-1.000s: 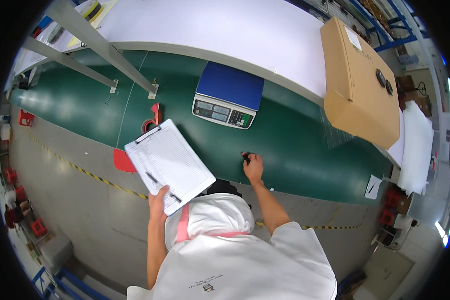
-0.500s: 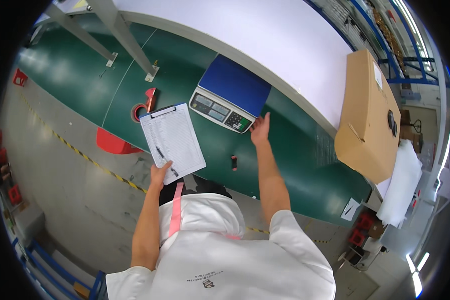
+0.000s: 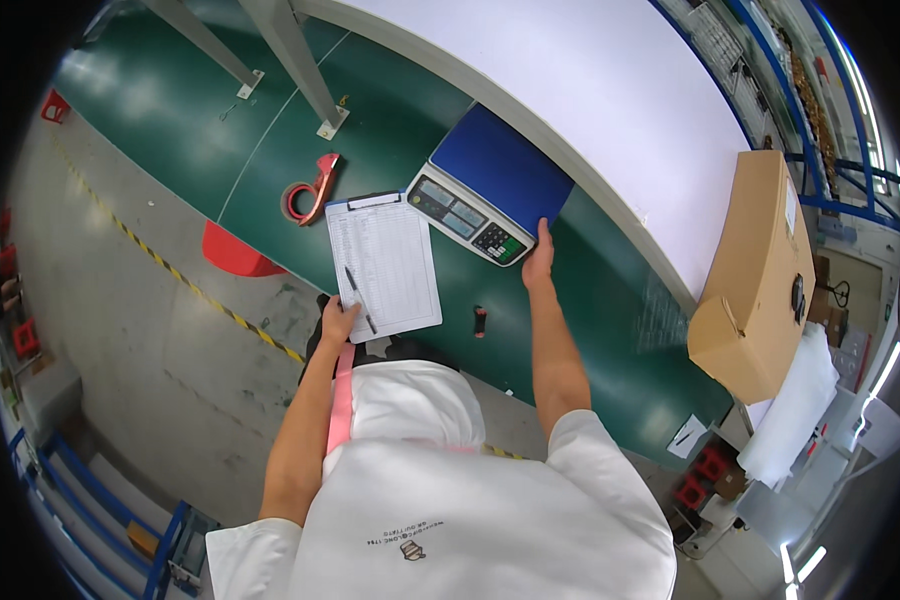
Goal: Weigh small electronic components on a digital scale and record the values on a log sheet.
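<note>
One rectangular white clipboard (image 3: 398, 262), centre, left hand (image 3: 339, 321) clamped on; one blue-and-white scale (image 3: 505, 165), upper centre, right hand (image 3: 539, 259) alongside, grip unclear.

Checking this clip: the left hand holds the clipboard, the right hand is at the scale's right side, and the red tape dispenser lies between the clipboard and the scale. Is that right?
Not quite: the red tape dispenser lies left of the clipboard, as the head view shows. The left hand holds the clipboard, and the right hand is at the scale's right side.
</note>
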`<state>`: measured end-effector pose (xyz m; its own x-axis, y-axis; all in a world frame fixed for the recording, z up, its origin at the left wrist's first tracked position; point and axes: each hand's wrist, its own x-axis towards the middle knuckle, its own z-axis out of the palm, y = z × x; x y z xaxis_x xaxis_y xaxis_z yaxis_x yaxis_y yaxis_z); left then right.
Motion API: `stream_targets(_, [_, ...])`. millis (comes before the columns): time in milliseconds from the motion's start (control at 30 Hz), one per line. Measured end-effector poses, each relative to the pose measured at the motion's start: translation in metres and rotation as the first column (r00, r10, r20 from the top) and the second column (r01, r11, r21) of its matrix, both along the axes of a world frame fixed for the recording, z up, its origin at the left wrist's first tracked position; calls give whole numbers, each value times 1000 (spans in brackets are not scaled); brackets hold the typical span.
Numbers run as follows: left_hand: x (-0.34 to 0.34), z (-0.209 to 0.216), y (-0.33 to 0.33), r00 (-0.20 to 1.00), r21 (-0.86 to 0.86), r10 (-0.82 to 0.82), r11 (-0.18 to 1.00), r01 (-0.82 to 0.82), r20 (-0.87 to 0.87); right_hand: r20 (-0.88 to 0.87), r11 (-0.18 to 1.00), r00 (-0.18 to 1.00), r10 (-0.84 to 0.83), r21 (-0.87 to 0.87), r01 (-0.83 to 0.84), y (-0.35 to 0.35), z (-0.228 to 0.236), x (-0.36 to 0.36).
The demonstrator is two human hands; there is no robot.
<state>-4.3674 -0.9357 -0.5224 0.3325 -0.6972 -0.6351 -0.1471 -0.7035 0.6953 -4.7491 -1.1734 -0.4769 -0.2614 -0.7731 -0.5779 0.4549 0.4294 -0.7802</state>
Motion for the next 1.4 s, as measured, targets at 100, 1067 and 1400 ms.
stream_targets(100, [-8, 6, -4, 999, 78, 27, 997, -25, -28, -167, 994, 981, 103, -10, -107, 32, -13, 9])
stream_targets(1067, [14, 25, 45, 996, 237, -69, 970, 54, 53, -655, 955, 713, 250, 43, -295, 69, -13, 26])
stream_targets(1400, [13, 27, 48, 997, 206, -63, 976, 73, -53, -636, 949, 716, 289, 91, -302, 69, -11, 25])
